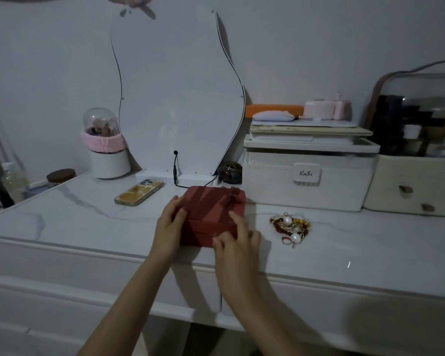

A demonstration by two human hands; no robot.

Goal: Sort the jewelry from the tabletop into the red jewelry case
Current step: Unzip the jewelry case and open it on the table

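The red jewelry case sits closed at the centre of the frame, near the front edge of the marble tabletop. It is judged to be a light, stiff box with a separate lid bearing a bow at its upper right corner. Its flat sides offer the surest hold, and the seam between lid and base is the likely place to lift.

It is held from both sides. The left hand is laid against the left wall with the fingers curled over the lid's edge, and the right hand is pressed to the front right corner, fingertips on the lid rim.

The jewelry lies in a small tangled heap just right of centre, near the case but apart from it. Pearls, gold links and dark red beads are seen. The pile is judged light, slippery and prone to snagging, so single pieces are best pinched out one by one, and the pearls handled gently.

Open marble is available left of the case and in front of the heap. Toward the upper part of the frame, room is limited by a phone, a wavy mirror back with its cable, and a white storage box. The front edge lies close, so small pieces could roll off.
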